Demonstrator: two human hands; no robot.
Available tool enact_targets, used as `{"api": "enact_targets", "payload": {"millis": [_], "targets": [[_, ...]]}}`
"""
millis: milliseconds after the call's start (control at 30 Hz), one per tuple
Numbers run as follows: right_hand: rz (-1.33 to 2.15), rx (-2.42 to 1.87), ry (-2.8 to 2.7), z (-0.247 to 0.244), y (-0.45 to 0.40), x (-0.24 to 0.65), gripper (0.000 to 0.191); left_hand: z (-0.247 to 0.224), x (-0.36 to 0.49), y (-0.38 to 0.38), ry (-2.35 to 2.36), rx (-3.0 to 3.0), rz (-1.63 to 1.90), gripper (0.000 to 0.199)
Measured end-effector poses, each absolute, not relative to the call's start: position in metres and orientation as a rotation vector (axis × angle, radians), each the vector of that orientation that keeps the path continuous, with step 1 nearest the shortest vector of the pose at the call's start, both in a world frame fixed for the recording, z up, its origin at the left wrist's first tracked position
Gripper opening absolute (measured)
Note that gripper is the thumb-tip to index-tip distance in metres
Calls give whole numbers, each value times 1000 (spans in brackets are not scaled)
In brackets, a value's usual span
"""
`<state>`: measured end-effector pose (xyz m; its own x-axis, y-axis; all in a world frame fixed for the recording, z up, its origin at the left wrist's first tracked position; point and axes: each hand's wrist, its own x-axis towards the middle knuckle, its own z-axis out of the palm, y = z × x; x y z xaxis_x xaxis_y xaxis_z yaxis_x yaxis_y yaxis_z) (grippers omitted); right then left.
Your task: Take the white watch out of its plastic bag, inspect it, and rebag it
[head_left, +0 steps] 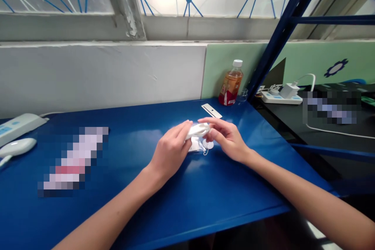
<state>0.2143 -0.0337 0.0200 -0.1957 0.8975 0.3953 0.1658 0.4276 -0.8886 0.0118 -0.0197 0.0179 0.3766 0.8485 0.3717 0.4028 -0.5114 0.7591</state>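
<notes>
A small bundle that looks like a folded white cable [198, 130] is held just above the blue desk [164, 211]. My left hand [172, 146] is closed around its left end. With thumb and fingers, my right hand [227, 138] pinches the right end, where a loop shows. Below the bundle lies a flat white piece [193, 145], seemingly in clear plastic and partly hidden by my left fingers. A round white tag [208, 144] with a ball chain [205, 151] rests beside it, under my right fingertips.
Behind the hands lie a white card [211, 111] and a drink bottle [231, 84] with a white cap. At left are a power strip [22, 127], a glossy white device [18, 147] and a blurred flat item [74, 160]. A blue metal post [278, 35] rises at right.
</notes>
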Motion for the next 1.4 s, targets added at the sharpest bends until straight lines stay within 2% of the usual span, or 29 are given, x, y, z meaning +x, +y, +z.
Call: {"api": "enact_targets", "payload": {"millis": [200,367,433,533,700,1033,1300,1400], "targets": [[849,-1034,-1548,16,-35,215,20,21,16,-21,926,2203,1013,35],[861,-1083,-1504,14,-27,225,16,17,4,-11,942,2589,759,69],[778,-1142,-1542,14,-23,229,15,16,-2,-7,947,2708,581,73],[612,-1237,-1610,13,-20,234,13,16,-7,-4,999,2727,450,64],[359,-1407,-1695,10,-18,237,12,15,-8,-2,1051,2664,447,55],[513,-1369,-1834,8,-19,235,15,13,-6,0,1003,2656,574,46],[105,-1316,-2343,8,-15,250,28,10,-10,2,990,2685,505,46],[82,-1244,-2423,13,-12,259,30,10,-10,2,991,2693,492,46]]}}
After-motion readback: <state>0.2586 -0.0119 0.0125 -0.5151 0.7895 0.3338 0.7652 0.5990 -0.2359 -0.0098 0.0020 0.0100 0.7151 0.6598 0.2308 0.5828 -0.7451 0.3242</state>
